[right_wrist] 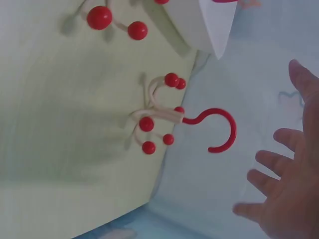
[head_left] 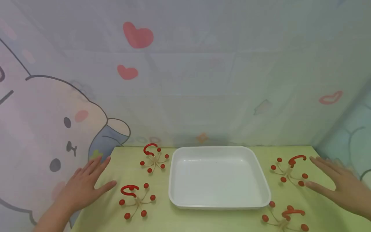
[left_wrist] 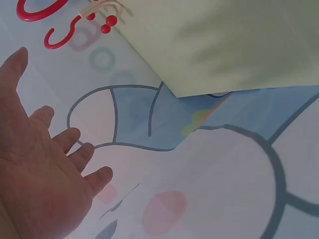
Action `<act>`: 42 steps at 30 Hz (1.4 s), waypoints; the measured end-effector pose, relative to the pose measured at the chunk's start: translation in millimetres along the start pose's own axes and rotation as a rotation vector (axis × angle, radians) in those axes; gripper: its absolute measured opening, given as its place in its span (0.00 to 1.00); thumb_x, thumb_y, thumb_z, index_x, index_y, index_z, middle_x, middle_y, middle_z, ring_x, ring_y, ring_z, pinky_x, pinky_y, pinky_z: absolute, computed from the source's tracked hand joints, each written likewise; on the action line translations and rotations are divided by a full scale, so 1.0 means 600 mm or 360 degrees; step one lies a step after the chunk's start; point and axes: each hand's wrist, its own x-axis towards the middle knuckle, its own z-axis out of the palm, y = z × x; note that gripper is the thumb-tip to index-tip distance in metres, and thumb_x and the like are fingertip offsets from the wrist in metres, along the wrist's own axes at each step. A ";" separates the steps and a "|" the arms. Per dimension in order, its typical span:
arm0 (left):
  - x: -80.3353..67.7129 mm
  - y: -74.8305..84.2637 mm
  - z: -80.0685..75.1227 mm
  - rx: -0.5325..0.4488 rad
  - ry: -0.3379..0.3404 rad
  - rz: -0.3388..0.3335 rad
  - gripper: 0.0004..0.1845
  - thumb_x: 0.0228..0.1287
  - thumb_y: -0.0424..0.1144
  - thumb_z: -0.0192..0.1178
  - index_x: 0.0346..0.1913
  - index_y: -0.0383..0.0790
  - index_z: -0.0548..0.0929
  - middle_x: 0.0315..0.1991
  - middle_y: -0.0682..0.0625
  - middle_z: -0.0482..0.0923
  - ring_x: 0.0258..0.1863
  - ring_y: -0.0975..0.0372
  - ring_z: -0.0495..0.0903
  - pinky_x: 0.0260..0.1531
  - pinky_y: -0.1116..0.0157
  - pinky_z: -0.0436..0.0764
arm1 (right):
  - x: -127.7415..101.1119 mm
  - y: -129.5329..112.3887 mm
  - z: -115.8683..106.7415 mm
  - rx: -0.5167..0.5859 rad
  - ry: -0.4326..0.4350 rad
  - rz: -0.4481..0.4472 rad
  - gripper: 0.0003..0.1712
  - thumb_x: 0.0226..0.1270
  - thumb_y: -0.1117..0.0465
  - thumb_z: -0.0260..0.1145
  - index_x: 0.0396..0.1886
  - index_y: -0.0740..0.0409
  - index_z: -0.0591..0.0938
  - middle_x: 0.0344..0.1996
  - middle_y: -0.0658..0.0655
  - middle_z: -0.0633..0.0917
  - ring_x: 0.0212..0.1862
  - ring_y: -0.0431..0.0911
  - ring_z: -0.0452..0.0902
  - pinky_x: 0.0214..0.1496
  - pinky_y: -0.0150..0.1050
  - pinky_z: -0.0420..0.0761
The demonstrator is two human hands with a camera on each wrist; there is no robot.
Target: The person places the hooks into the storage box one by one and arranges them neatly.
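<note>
My left hand (head_left: 84, 187) is held over the table's left side with fingers spread, touching nothing. Nearest to it is a claw-shaped hanger (head_left: 138, 201) with a red hook, pale thin arms and red ball tips. A second such hanger (head_left: 154, 159) stands farther back. On the right, my right hand (head_left: 342, 190) is likewise spread and holds nothing; its fingertips come close to the back right hanger (head_left: 288, 172). Another hanger (head_left: 282, 222) lies at the front right, partly cut off by the frame. A white rectangular tray (head_left: 217, 180) stands between the two pairs, with nothing inside.
The pale green table (head_left: 162, 220) ends at a back edge against a cloth backdrop (head_left: 188, 80) printed with hearts and a cartoon animal. In the right wrist view, the tray's side (right_wrist: 202, 22) rises near the back right hanger.
</note>
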 end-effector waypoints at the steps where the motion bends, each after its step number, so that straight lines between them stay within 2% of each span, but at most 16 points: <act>1: 0.002 0.002 -0.003 -0.0003 0.0005 0.0015 0.51 0.71 0.67 0.64 0.87 0.48 0.57 0.82 0.30 0.56 0.79 0.31 0.57 0.71 0.24 0.58 | 0.004 -0.004 -0.003 0.0048 -0.0026 -0.0015 0.55 0.73 0.45 0.74 0.87 0.58 0.56 0.76 0.81 0.64 0.76 0.83 0.49 0.74 0.85 0.35; 3: 0.007 0.005 -0.008 -0.0012 0.0008 0.0042 0.51 0.70 0.68 0.65 0.87 0.49 0.57 0.82 0.31 0.57 0.79 0.32 0.57 0.72 0.25 0.58 | 0.011 -0.011 -0.008 0.0130 -0.0093 -0.0038 0.51 0.74 0.47 0.73 0.86 0.60 0.59 0.74 0.81 0.67 0.73 0.82 0.57 0.72 0.84 0.51; 5: 0.013 0.008 -0.012 -0.0024 0.0004 0.0063 0.52 0.69 0.68 0.65 0.87 0.51 0.56 0.82 0.31 0.57 0.79 0.32 0.57 0.72 0.25 0.58 | 0.019 -0.019 -0.014 0.0154 -0.0171 -0.0012 0.50 0.75 0.46 0.72 0.85 0.61 0.60 0.72 0.80 0.70 0.68 0.80 0.66 0.64 0.80 0.67; 7: 0.017 0.010 -0.016 -0.0040 -0.0007 0.0074 0.52 0.69 0.69 0.65 0.87 0.52 0.56 0.83 0.32 0.57 0.79 0.32 0.57 0.72 0.25 0.58 | 0.028 -0.028 -0.018 0.0185 -0.0269 0.0042 0.49 0.77 0.44 0.69 0.85 0.61 0.60 0.72 0.78 0.71 0.65 0.78 0.71 0.53 0.74 0.78; 9: 0.021 0.012 -0.018 -0.0050 -0.0022 0.0083 0.53 0.68 0.69 0.65 0.87 0.52 0.55 0.83 0.32 0.56 0.80 0.32 0.56 0.73 0.26 0.57 | 0.037 -0.036 -0.020 0.0246 -0.0360 0.0081 0.47 0.80 0.42 0.67 0.85 0.62 0.61 0.74 0.77 0.71 0.66 0.74 0.74 0.51 0.69 0.83; 13: 0.030 0.015 -0.022 -0.0041 -0.0028 0.0106 0.54 0.67 0.70 0.66 0.87 0.52 0.55 0.83 0.32 0.57 0.80 0.32 0.56 0.74 0.27 0.58 | 0.057 -0.047 -0.017 0.0455 -0.0501 0.0090 0.41 0.84 0.45 0.62 0.83 0.63 0.62 0.75 0.72 0.72 0.62 0.45 0.83 0.50 0.52 0.88; 15: 0.034 0.018 -0.024 -0.0035 -0.0030 0.0118 0.54 0.67 0.70 0.66 0.87 0.52 0.55 0.83 0.33 0.57 0.80 0.32 0.56 0.74 0.27 0.59 | 0.064 -0.048 -0.013 0.0585 -0.0582 0.0077 0.39 0.86 0.47 0.60 0.83 0.64 0.62 0.74 0.72 0.73 0.56 0.33 0.84 0.49 0.43 0.87; 16: 0.036 0.019 -0.024 -0.0031 -0.0032 0.0122 0.54 0.66 0.71 0.66 0.87 0.52 0.56 0.83 0.33 0.57 0.79 0.32 0.56 0.73 0.27 0.60 | 0.068 -0.048 -0.011 0.0675 -0.0634 0.0078 0.39 0.86 0.49 0.59 0.83 0.66 0.60 0.73 0.74 0.73 0.54 0.30 0.83 0.49 0.41 0.88; 18: 0.040 0.022 -0.026 -0.0030 -0.0032 0.0137 0.55 0.65 0.71 0.67 0.86 0.50 0.58 0.83 0.33 0.58 0.79 0.32 0.57 0.73 0.27 0.61 | 0.074 -0.046 -0.003 0.0843 -0.0729 0.0093 0.40 0.87 0.51 0.58 0.84 0.70 0.57 0.73 0.77 0.72 0.52 0.29 0.84 0.50 0.36 0.89; 22: 0.048 0.029 -0.029 -0.0037 -0.0041 0.0155 0.55 0.64 0.71 0.68 0.85 0.48 0.60 0.82 0.34 0.59 0.78 0.31 0.60 0.72 0.28 0.65 | 0.084 -0.044 0.015 0.1078 -0.0851 0.0115 0.40 0.86 0.55 0.59 0.83 0.73 0.56 0.72 0.79 0.72 0.54 0.31 0.85 0.54 0.42 0.91; 26: 0.057 0.033 -0.030 -0.0049 -0.0033 0.0167 0.56 0.62 0.72 0.69 0.85 0.47 0.62 0.82 0.34 0.60 0.76 0.31 0.64 0.70 0.29 0.68 | 0.094 -0.044 0.035 0.1190 -0.0948 0.0111 0.39 0.85 0.56 0.61 0.82 0.72 0.58 0.72 0.76 0.73 0.56 0.31 0.83 0.56 0.47 0.90; 31: 0.074 0.034 -0.025 -0.0045 -0.0052 0.0171 0.57 0.59 0.74 0.70 0.84 0.48 0.63 0.81 0.34 0.61 0.74 0.31 0.66 0.68 0.29 0.70 | 0.103 -0.042 0.052 0.1286 -0.1048 0.0061 0.38 0.85 0.58 0.59 0.82 0.73 0.57 0.75 0.79 0.68 0.58 0.31 0.83 0.59 0.45 0.89; 33: 0.083 0.033 -0.023 -0.0056 -0.0066 0.0172 0.59 0.57 0.74 0.71 0.85 0.48 0.62 0.81 0.34 0.62 0.74 0.30 0.68 0.66 0.29 0.73 | 0.106 -0.042 0.059 0.1312 -0.1070 0.0066 0.39 0.85 0.58 0.60 0.81 0.76 0.56 0.75 0.80 0.67 0.60 0.36 0.84 0.59 0.46 0.89; 39: 0.107 0.032 -0.030 -0.0103 -0.0133 0.0139 0.61 0.54 0.72 0.75 0.85 0.48 0.61 0.80 0.32 0.63 0.71 0.30 0.71 0.60 0.29 0.78 | 0.112 -0.052 0.080 0.1290 -0.1096 0.0170 0.42 0.81 0.55 0.65 0.80 0.77 0.59 0.74 0.81 0.68 0.66 0.61 0.81 0.60 0.53 0.89; 42: 0.116 0.032 -0.031 -0.0135 -0.0172 0.0097 0.61 0.53 0.70 0.77 0.84 0.46 0.62 0.79 0.32 0.64 0.72 0.30 0.69 0.61 0.28 0.76 | 0.114 -0.058 0.084 0.1254 -0.1110 0.0209 0.42 0.81 0.55 0.66 0.78 0.78 0.61 0.72 0.80 0.70 0.65 0.62 0.81 0.59 0.55 0.89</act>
